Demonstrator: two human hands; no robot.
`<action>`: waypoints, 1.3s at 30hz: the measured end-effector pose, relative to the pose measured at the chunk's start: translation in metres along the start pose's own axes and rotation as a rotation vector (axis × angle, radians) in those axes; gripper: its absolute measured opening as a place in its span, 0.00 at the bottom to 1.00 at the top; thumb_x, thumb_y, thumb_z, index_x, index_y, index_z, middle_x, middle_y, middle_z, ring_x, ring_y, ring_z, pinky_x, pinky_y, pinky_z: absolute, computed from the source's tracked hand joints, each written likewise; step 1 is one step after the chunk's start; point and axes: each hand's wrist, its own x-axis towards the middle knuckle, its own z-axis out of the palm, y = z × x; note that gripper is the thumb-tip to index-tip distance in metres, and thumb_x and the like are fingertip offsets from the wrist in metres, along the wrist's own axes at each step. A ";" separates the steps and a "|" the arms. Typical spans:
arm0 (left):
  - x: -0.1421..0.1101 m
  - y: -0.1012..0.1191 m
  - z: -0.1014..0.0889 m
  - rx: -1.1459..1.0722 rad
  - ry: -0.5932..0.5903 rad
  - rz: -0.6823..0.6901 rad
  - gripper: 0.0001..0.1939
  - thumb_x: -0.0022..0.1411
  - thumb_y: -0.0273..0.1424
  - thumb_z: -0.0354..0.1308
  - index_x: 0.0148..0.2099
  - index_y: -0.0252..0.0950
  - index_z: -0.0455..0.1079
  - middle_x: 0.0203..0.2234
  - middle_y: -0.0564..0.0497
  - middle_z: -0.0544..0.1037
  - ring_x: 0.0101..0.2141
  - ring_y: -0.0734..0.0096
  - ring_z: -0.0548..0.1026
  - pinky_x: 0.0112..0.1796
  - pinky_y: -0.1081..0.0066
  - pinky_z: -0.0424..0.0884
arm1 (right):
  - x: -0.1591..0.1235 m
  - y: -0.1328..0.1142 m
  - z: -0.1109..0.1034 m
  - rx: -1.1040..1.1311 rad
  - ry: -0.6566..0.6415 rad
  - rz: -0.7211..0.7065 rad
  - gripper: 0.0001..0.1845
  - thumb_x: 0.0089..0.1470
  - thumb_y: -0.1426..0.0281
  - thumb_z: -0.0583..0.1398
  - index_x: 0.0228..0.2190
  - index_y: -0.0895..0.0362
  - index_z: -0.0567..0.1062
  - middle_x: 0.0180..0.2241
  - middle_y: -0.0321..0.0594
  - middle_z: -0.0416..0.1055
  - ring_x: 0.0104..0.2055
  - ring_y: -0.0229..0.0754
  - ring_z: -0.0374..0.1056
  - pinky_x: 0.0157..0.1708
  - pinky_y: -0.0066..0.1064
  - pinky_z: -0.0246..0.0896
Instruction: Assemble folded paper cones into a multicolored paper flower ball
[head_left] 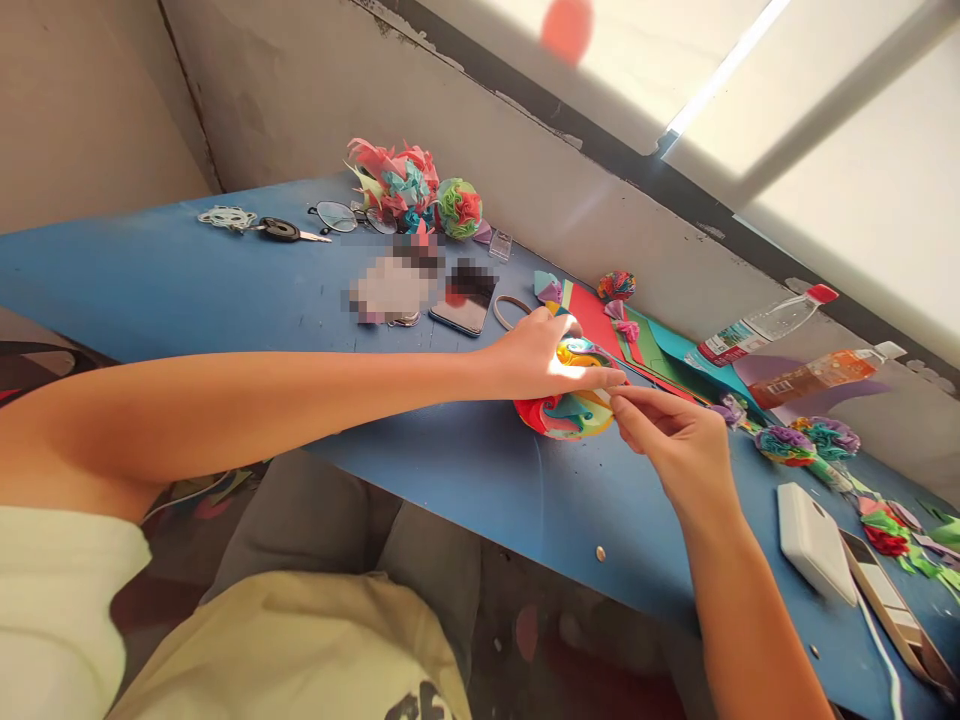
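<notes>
A round multicoloured paper ball [559, 418], with swirls of red, yellow, teal and light green, rests on the blue table. My left hand [534, 355] lies over its top and grips it, thumb stretched toward the right. At the ball's right edge, my right hand [679, 435] is closed in a pinch, its fingertips meeting the left thumb. Whatever sits between those fingertips is too small to make out. The left hand covers much of the ball's upper side.
Behind the ball lie a phone [465, 298], a ring-shaped band [512, 311] and coloured paper sheets [592, 318]. Paper flowers [405, 180], glasses [337, 216] and a key [289, 231] are farther back. Two bottles [780, 322] and a white power bank [814, 540] are at right.
</notes>
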 end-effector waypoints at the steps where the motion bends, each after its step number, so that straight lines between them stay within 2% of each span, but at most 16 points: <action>1: 0.001 0.000 0.000 0.014 -0.016 -0.014 0.37 0.49 0.57 0.55 0.52 0.34 0.61 0.50 0.39 0.64 0.51 0.53 0.65 0.49 0.60 0.65 | 0.000 -0.002 0.001 0.014 0.001 0.021 0.10 0.42 0.64 0.66 0.29 0.56 0.80 0.16 0.33 0.67 0.17 0.31 0.58 0.15 0.24 0.55; 3: 0.002 0.001 0.000 0.041 -0.052 -0.036 0.34 0.49 0.57 0.54 0.45 0.33 0.64 0.47 0.38 0.65 0.49 0.51 0.66 0.47 0.60 0.66 | -0.001 -0.006 0.002 0.044 0.004 0.064 0.11 0.40 0.64 0.67 0.28 0.56 0.80 0.16 0.33 0.66 0.17 0.30 0.56 0.14 0.23 0.53; 5: 0.001 0.001 -0.001 0.056 -0.061 -0.044 0.32 0.50 0.58 0.53 0.42 0.33 0.64 0.45 0.39 0.65 0.48 0.51 0.67 0.45 0.60 0.67 | -0.002 -0.010 0.003 0.068 0.002 0.103 0.11 0.39 0.63 0.68 0.27 0.57 0.79 0.16 0.32 0.65 0.17 0.29 0.55 0.14 0.23 0.50; 9: -0.003 0.002 0.000 0.030 -0.042 -0.015 0.33 0.50 0.57 0.55 0.47 0.37 0.58 0.45 0.42 0.66 0.44 0.56 0.69 0.39 0.63 0.68 | -0.003 -0.014 0.000 0.083 -0.035 0.130 0.11 0.40 0.63 0.68 0.26 0.57 0.79 0.15 0.31 0.63 0.16 0.28 0.52 0.13 0.22 0.47; 11: -0.006 0.002 0.002 0.009 -0.058 -0.018 0.33 0.50 0.57 0.54 0.47 0.37 0.55 0.40 0.44 0.69 0.38 0.59 0.71 0.36 0.64 0.68 | -0.004 -0.012 -0.001 0.066 -0.034 0.097 0.11 0.41 0.63 0.67 0.27 0.57 0.79 0.15 0.31 0.63 0.16 0.29 0.52 0.13 0.23 0.47; 13: -0.008 0.004 0.004 0.007 -0.021 -0.017 0.31 0.52 0.56 0.54 0.46 0.37 0.54 0.37 0.45 0.70 0.36 0.60 0.71 0.35 0.63 0.68 | -0.006 -0.010 -0.001 0.012 0.002 0.027 0.10 0.42 0.64 0.66 0.28 0.56 0.80 0.15 0.32 0.64 0.16 0.29 0.53 0.13 0.23 0.48; 16: -0.012 0.008 0.009 0.047 0.134 0.015 0.26 0.56 0.51 0.54 0.46 0.37 0.54 0.43 0.43 0.68 0.41 0.58 0.70 0.39 0.61 0.68 | -0.011 -0.009 0.004 -0.091 0.076 -0.077 0.09 0.43 0.66 0.65 0.29 0.56 0.80 0.17 0.34 0.68 0.16 0.31 0.56 0.14 0.24 0.53; 18: -0.015 0.010 0.013 0.075 0.191 0.011 0.24 0.57 0.49 0.54 0.45 0.37 0.55 0.46 0.42 0.66 0.45 0.57 0.68 0.41 0.60 0.67 | -0.013 -0.007 0.009 -0.142 0.104 -0.126 0.08 0.45 0.66 0.65 0.30 0.55 0.81 0.19 0.35 0.71 0.18 0.32 0.59 0.15 0.25 0.56; 22: -0.018 0.012 0.019 0.096 0.212 0.007 0.24 0.56 0.47 0.56 0.46 0.37 0.55 0.46 0.42 0.65 0.48 0.56 0.66 0.45 0.56 0.66 | -0.013 -0.004 0.013 -0.229 0.085 -0.184 0.07 0.46 0.67 0.63 0.29 0.53 0.81 0.20 0.34 0.71 0.19 0.32 0.59 0.17 0.25 0.56; 29: -0.019 0.011 0.020 0.057 0.224 0.032 0.22 0.58 0.45 0.56 0.48 0.38 0.56 0.47 0.43 0.64 0.50 0.58 0.64 0.48 0.56 0.64 | -0.008 0.001 0.010 -0.211 -0.007 -0.184 0.09 0.48 0.68 0.62 0.32 0.53 0.81 0.20 0.32 0.66 0.19 0.30 0.54 0.17 0.25 0.52; 33: -0.021 0.013 0.021 0.068 0.197 0.038 0.25 0.58 0.45 0.56 0.50 0.35 0.55 0.48 0.40 0.63 0.50 0.57 0.63 0.48 0.56 0.64 | -0.007 -0.003 0.005 -0.220 -0.041 -0.148 0.09 0.49 0.66 0.61 0.33 0.55 0.80 0.18 0.31 0.63 0.16 0.29 0.52 0.15 0.25 0.49; 39: -0.021 0.012 0.022 0.086 0.214 0.019 0.25 0.58 0.45 0.57 0.50 0.36 0.56 0.47 0.41 0.64 0.49 0.56 0.64 0.48 0.55 0.64 | -0.004 -0.014 -0.009 -0.150 -0.055 -0.122 0.08 0.50 0.65 0.62 0.33 0.55 0.73 0.21 0.32 0.67 0.19 0.30 0.59 0.16 0.23 0.53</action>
